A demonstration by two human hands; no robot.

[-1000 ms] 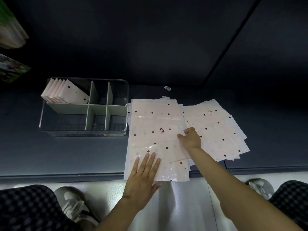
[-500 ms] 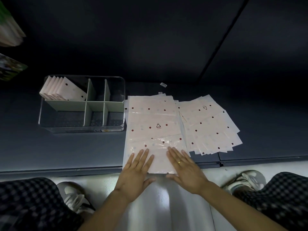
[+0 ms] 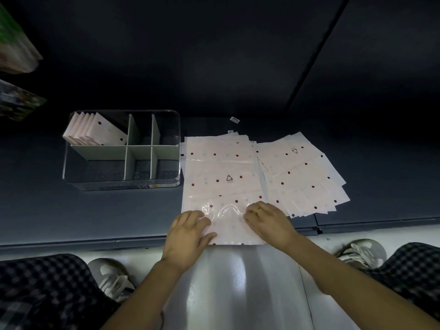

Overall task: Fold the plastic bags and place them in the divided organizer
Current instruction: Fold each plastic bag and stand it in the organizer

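Gripping the near edge of the top plastic bag (image 3: 220,182), both hands have their fingers curled: the left hand (image 3: 188,232) bunches the film at its near left corner, and the right hand (image 3: 267,222), a ring on one finger, pinches it near the right side, so the plastic puckers between them. That bag tops a stack lying at the near edge of the dark bench (image 3: 107,215), its near end overhanging toward the pale floor (image 3: 238,282). A recycling triangle is printed at its middle; the small lettering under it is too small to read. Just right of it, a fanned pile of bags (image 3: 307,182) shows the same triangle. Left of the stack, close beside it, stands the clear divided organizer (image 3: 121,184), with folded bags (image 3: 95,129) upright in its far left compartment. A small label (image 3: 235,119) lies farther back, unreadable. Bare bench stretches left of and beyond the organizer.
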